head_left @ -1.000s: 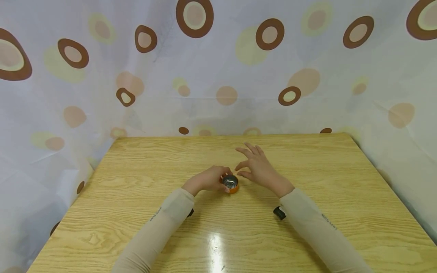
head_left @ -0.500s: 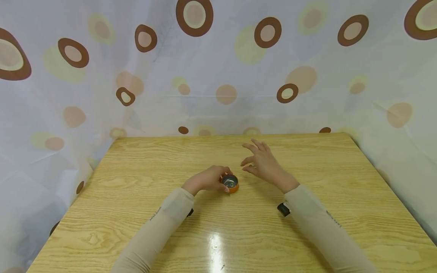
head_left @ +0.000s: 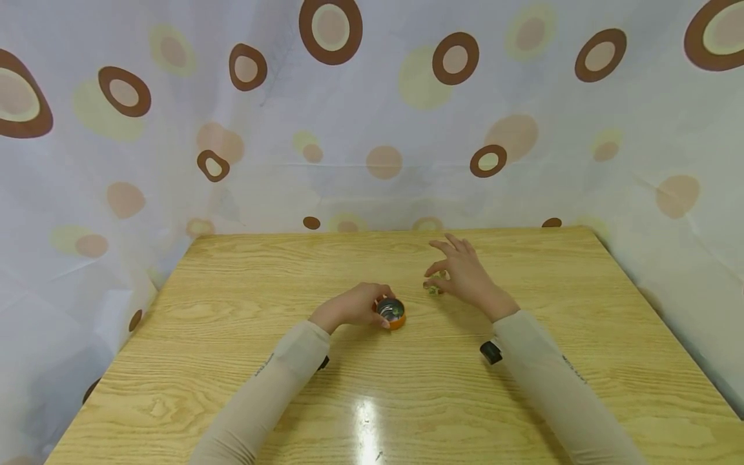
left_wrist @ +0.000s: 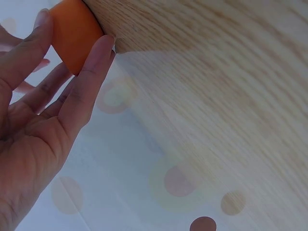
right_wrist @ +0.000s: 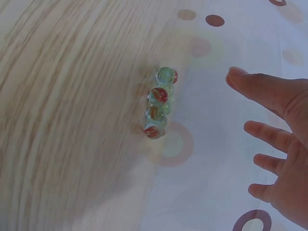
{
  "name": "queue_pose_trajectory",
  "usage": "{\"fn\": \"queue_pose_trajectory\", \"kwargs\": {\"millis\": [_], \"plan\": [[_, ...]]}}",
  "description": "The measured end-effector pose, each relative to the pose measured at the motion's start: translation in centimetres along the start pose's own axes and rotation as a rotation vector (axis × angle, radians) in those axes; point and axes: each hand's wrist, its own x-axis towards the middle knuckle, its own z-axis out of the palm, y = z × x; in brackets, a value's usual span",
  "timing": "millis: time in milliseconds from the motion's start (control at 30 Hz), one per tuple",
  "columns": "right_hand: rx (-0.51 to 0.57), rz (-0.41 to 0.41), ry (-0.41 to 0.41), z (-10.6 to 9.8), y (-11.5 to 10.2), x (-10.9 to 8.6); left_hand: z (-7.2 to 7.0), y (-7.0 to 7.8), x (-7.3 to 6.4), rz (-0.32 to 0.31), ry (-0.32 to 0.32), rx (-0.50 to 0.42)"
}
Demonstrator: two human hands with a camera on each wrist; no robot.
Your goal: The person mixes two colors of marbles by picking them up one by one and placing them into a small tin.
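Observation:
A small round bowl (head_left: 398,324) with an orange outside and shiny metal inside stands on the table. My left hand (head_left: 359,303) holds it from the left, thumb and fingers on its orange wall (left_wrist: 77,36) in the left wrist view. A small greenish spot shows inside the bowl; what it is, I cannot tell. My right hand (head_left: 469,279) hovers to the right with loosely spread fingers, holding nothing. Several clear glass marbles (right_wrist: 159,97) with red and green swirls lie bunched on the table, apart from those fingers; the head view shows them partly hidden behind the thumb and forefinger.
The wooden table (head_left: 261,271) reaches back to a white dotted curtain (head_left: 372,116), which also hangs along both sides. Black wrist devices show under both sleeves, the right one (head_left: 491,352) more clearly.
My right hand has moved away from the bowl, to the right and slightly back. The marbles have come into sight by its fingers. My left hand and the bowl stay almost still.

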Motion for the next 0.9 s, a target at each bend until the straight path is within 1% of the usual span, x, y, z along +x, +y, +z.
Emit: {"fn": "queue_pose_trajectory", "kwargs": {"millis": [267, 467, 633, 900], "plan": [[0.011, 0.019, 0.006, 0.2, 1.2, -0.2, 0.1, 0.0, 0.0, -0.013, 0.000, 0.012], [0.012, 0.050, -0.006, 0.2, 2.3, -0.4, 0.0, 0.1, 0.0, -0.026, -0.002, 0.012], [0.008, 0.078, -0.021, 0.3, 2.9, -0.5, 0.0, 0.2, -0.1, -0.022, 0.000, 0.022], [-0.017, 0.105, -0.029, 0.3, 3.4, -0.8, 0.0, 0.2, -0.3, -0.010, 0.006, 0.021]]}}
